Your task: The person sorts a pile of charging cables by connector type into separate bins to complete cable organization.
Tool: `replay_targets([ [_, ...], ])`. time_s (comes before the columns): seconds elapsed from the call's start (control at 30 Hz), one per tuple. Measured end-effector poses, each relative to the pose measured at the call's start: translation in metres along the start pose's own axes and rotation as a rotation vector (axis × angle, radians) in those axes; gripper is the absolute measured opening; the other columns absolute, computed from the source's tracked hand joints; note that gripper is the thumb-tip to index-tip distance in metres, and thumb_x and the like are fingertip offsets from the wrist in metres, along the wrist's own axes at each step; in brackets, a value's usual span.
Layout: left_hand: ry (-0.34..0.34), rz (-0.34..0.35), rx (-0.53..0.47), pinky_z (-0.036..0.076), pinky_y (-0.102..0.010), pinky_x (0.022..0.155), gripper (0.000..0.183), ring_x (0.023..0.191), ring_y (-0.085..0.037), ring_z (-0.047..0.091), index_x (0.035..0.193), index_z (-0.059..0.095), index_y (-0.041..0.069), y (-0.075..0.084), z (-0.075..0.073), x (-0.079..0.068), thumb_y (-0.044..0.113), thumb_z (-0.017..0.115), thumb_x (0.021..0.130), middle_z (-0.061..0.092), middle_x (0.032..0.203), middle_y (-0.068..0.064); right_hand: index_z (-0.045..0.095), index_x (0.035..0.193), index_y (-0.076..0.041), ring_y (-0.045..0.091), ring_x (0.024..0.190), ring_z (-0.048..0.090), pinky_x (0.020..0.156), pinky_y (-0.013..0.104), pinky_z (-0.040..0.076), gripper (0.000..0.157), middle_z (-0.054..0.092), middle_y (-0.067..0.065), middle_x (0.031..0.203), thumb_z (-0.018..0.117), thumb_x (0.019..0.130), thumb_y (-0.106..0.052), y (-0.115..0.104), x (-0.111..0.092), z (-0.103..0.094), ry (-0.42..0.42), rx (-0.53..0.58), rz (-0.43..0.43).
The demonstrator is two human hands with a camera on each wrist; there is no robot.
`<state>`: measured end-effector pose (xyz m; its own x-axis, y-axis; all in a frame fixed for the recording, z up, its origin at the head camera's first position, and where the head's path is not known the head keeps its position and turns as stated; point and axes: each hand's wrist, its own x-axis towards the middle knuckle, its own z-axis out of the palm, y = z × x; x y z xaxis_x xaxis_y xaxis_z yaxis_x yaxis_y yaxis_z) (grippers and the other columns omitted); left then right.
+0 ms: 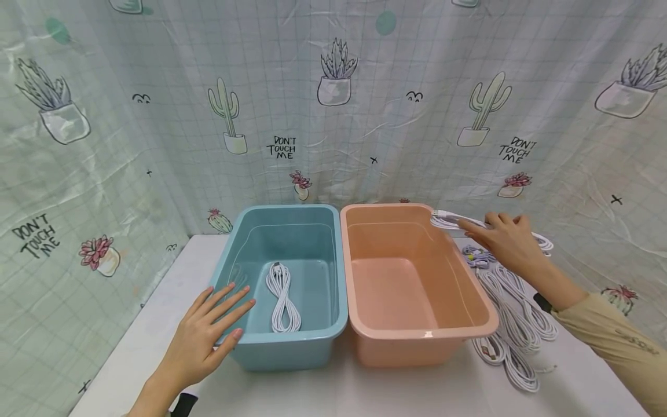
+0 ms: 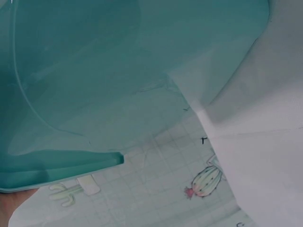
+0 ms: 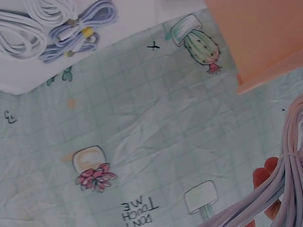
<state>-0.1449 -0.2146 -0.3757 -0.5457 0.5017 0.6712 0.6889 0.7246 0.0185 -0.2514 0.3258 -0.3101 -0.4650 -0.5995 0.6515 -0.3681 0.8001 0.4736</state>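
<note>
My left hand [image 1: 200,333] rests at the front left rim of the blue bin [image 1: 283,354], its fingers spread out over the edge. Inside that bin, on the floor, lies a coiled white cable [image 1: 282,296]. With my right hand [image 1: 508,242] I grip a tied bundle of white cable [image 1: 445,219] in the air, by the far right corner of the orange bin [image 1: 406,351]. The bundle's strands [image 3: 289,163] run between thumb and fingers in the right wrist view. The orange bin's floor shows bare.
Several coiled white cables [image 1: 513,315] lie on the white table [image 1: 205,255] right of the orange bin. Lilac cables [image 1: 478,256] with a yellow piece lie behind them. The two bins stand side by side. A patterned curtain [image 1: 333,133] hangs behind and around the table.
</note>
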Motion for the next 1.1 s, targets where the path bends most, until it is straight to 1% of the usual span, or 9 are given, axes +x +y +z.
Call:
replay_targets([
  [0.23, -0.003, -0.004, 0.004, 0.007, -0.032, 0.114, 0.038, 0.129, -0.022, 0.037, 0.125, 0.054, 0.021, 0.0, 0.0, -0.001, 0.034, 0.044, 0.09, 0.052, 0.13, -0.003, 0.053, 0.118, -0.032, 0.02, 0.054, 0.03, 0.048, 0.032, 0.018, 0.049, 0.04, 0.007, 0.07, 0.011, 0.096, -0.045, -0.01, 0.022, -0.004, -0.009, 0.033, -0.071],
  [0.4, -0.003, -0.005, 0.007, 0.007, -0.031, 0.114, 0.039, 0.129, -0.022, 0.037, 0.124, 0.054, 0.021, 0.0, 0.0, 0.0, 0.037, 0.039, 0.092, 0.052, 0.13, -0.003, 0.051, 0.12, -0.033, 0.023, 0.057, 0.036, 0.048, 0.034, 0.023, 0.049, 0.042, 0.008, 0.072, 0.01, 0.096, -0.044, -0.018, 0.039, -0.008, -0.041, 0.078, -0.112],
  [0.53, -0.002, -0.004, 0.007, 0.006, -0.031, 0.114, 0.038, 0.128, -0.023, 0.038, 0.124, 0.054, 0.021, 0.0, 0.0, 0.0, 0.035, 0.042, 0.091, 0.052, 0.13, -0.004, 0.05, 0.121, -0.035, 0.024, 0.061, 0.039, 0.048, 0.035, 0.026, 0.051, 0.044, 0.008, 0.076, 0.007, 0.095, -0.045, -0.024, 0.052, -0.009, -0.074, 0.102, -0.136],
  [0.63, 0.003, -0.003, 0.007, 0.01, -0.034, 0.113, 0.038, 0.127, -0.024, 0.039, 0.124, 0.055, 0.021, 0.0, 0.0, 0.0, 0.034, 0.043, 0.09, 0.053, 0.129, -0.004, 0.048, 0.123, -0.036, 0.022, 0.061, 0.037, 0.049, 0.034, 0.025, 0.052, 0.045, 0.007, 0.078, 0.007, 0.094, -0.047, -0.029, 0.061, -0.009, -0.08, 0.108, -0.153],
  [0.77, 0.003, -0.006, 0.009, 0.014, -0.037, 0.111, 0.038, 0.127, -0.024, 0.039, 0.124, 0.055, 0.021, 0.001, 0.001, 0.0, 0.036, 0.04, 0.092, 0.053, 0.129, -0.004, 0.047, 0.124, -0.038, 0.021, 0.062, 0.034, 0.05, 0.033, 0.025, 0.05, 0.044, 0.006, 0.079, 0.009, 0.093, -0.049, -0.035, 0.071, -0.008, -0.099, 0.132, -0.176],
  [0.83, -0.001, -0.008, 0.009, 0.014, -0.037, 0.111, 0.039, 0.127, -0.024, 0.039, 0.124, 0.054, 0.022, 0.001, 0.001, 0.0, 0.037, 0.039, 0.092, 0.052, 0.13, -0.003, 0.046, 0.124, -0.038, 0.022, 0.064, 0.035, 0.05, 0.034, 0.027, 0.038, 0.044, 0.006, 0.081, 0.024, 0.095, -0.046, -0.038, 0.076, -0.01, -0.125, 0.138, -0.195],
  [0.9, -0.004, -0.009, 0.007, 0.014, -0.037, 0.111, 0.038, 0.126, -0.025, 0.039, 0.124, 0.054, 0.022, 0.0, 0.0, 0.0, 0.037, 0.039, 0.092, 0.051, 0.131, -0.002, 0.045, 0.126, -0.038, 0.023, 0.066, 0.036, 0.052, 0.035, 0.029, 0.033, 0.044, 0.006, 0.083, 0.042, 0.092, -0.039, -0.042, 0.081, -0.011, -0.155, 0.137, -0.212],
  [1.0, -0.009, -0.01, 0.006, 0.013, -0.036, 0.112, 0.038, 0.126, -0.025, 0.039, 0.124, 0.054, 0.022, 0.0, 0.0, 0.0, 0.037, 0.04, 0.092, 0.051, 0.131, -0.002, 0.046, 0.126, -0.037, 0.023, 0.069, 0.038, 0.055, 0.037, 0.031, 0.051, 0.045, 0.007, 0.086, 0.064, 0.079, -0.026, -0.047, 0.09, -0.014, -0.169, 0.149, -0.233],
  [1.1, -0.011, -0.013, 0.009, 0.013, -0.036, 0.112, 0.038, 0.128, -0.023, 0.038, 0.124, 0.054, 0.022, 0.0, -0.001, 0.0, 0.037, 0.04, 0.092, 0.052, 0.13, -0.002, 0.05, 0.123, -0.036, 0.023, 0.072, 0.039, 0.058, 0.038, 0.033, 0.052, 0.046, 0.006, 0.086, 0.067, 0.076, -0.023, -0.053, 0.099, -0.015, -0.149, 0.182, -0.24],
])
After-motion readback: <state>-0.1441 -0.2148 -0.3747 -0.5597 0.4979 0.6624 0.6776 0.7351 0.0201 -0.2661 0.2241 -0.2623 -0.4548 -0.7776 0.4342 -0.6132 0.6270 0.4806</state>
